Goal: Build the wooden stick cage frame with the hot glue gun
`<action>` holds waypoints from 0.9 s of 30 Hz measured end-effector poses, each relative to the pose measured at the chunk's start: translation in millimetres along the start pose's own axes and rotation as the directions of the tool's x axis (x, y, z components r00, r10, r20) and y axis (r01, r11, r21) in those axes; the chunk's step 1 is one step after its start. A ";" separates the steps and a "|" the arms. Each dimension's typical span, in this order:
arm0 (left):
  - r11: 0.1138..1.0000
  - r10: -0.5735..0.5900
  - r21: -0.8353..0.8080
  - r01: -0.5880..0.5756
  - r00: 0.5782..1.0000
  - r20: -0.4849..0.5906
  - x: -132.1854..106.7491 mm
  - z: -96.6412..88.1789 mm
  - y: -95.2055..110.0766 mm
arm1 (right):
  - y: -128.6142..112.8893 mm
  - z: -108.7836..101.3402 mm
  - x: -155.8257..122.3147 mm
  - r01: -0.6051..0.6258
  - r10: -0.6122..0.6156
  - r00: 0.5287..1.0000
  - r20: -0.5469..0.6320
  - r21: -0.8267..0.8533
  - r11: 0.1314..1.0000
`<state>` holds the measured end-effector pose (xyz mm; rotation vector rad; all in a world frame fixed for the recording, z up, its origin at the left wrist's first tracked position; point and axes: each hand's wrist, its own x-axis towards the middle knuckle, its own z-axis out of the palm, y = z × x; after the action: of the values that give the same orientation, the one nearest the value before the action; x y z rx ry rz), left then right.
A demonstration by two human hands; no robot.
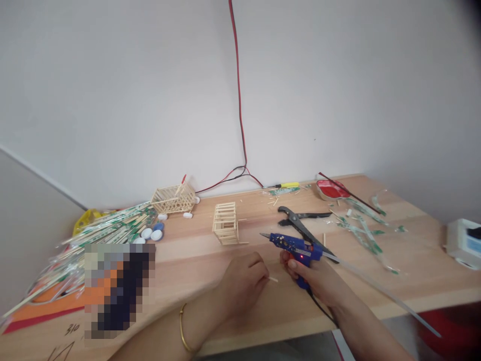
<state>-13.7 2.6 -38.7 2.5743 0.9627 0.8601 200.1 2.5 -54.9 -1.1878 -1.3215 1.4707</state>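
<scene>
My right hand is wrapped round the handle of a blue glue gun. Its nozzle points left, a small red light glows on its side, and a long clear glue stick trails out of the back. Between the fingertips of my left hand is a short wooden stick, its end poking out to the right. Beyond my hands stands a small frame of wooden sticks, touched by neither hand. Black pliers lie just behind the glue gun.
Against the wall sits a longer stick-built cart near white and blue bottle caps. Bagged chopsticks pile up at left. A yellow-handled screwdriver, a red dish and torn wrappers lie at the back and right; a white box is far right.
</scene>
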 end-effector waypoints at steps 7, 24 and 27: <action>0.999 0.040 -0.027 -0.042 0.995 -0.094 1.9 -6.2 3.1 | -0.7 0.8 0.4 -0.015 0.015 1.000 0.013 0.004 1.000; 0.996 -0.063 -0.067 0.053 0.987 -0.146 -1.0 -16.4 8.4 | -4.0 5.5 -0.9 0.016 -0.015 1.000 -0.012 0.046 0.999; 0.995 -0.094 -0.061 0.084 0.979 -0.181 -1.7 -17.6 9.6 | -5.3 7.3 -1.3 0.026 -0.025 0.999 -0.025 0.039 0.999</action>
<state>-20.6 -5.1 -21.5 2.4198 1.0814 1.0972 193.3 0.2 -49.4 -1.1566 -1.2810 1.4528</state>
